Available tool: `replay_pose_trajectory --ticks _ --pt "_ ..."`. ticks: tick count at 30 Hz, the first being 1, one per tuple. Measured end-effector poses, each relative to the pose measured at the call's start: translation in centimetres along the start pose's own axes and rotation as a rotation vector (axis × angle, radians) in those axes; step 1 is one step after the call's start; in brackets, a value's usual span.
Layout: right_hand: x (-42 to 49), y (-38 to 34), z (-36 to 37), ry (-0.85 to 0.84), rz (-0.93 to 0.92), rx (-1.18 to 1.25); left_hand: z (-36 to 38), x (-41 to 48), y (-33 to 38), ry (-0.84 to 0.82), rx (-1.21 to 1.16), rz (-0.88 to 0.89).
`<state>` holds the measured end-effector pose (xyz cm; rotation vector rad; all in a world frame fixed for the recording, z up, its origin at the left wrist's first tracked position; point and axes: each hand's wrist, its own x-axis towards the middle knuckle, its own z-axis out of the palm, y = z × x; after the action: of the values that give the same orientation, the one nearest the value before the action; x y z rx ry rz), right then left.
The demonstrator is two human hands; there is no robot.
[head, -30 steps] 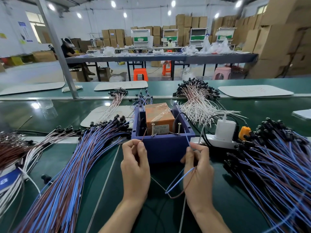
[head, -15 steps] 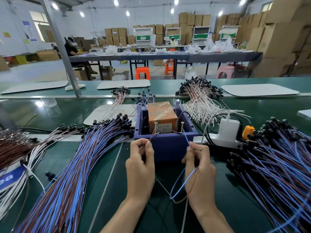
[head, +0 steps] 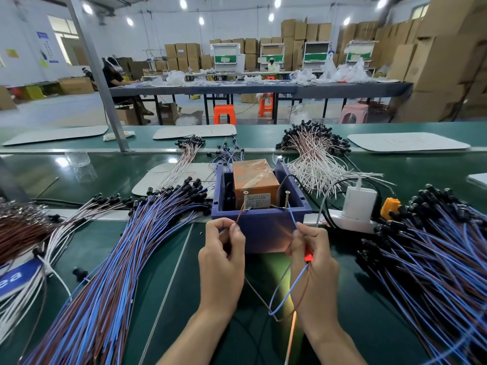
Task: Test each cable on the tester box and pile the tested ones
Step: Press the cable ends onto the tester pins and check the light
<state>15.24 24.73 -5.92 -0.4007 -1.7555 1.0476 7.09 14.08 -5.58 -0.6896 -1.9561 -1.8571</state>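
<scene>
The green worktop carries two big heaps of blue and brown cables, a left pile and a right pile, both cut off by the frame edges and too tangled to count. Between them, near the hands, stands one blue box holding an orange unit. The left hand and right hand hold one cable just in front of the box. The left fingers pinch its brown lead, which rises to the left of two screws on the box's front rim. The right fingers are clamped on the blue lead, which runs up to the other screw. The slack loops between the wrists. A red glow shows in the right palm, its source mostly hidden. Whether the lead tips touch the screws is hard to tell.
</scene>
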Motion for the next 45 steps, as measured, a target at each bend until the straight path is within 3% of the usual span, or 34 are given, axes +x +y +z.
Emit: replay_pose_trajectory --ticks 28,45 --pt "0.1 -0.3 -0.4 -0.029 0.030 0.016 -0.3 0.0 0.2 0.021 0.010 -0.004" --pt "-0.9 -2.0 -2.7 0.067 0.056 -0.055 -1.9 -1.4 1.3 0.067 0.040 -0.073"
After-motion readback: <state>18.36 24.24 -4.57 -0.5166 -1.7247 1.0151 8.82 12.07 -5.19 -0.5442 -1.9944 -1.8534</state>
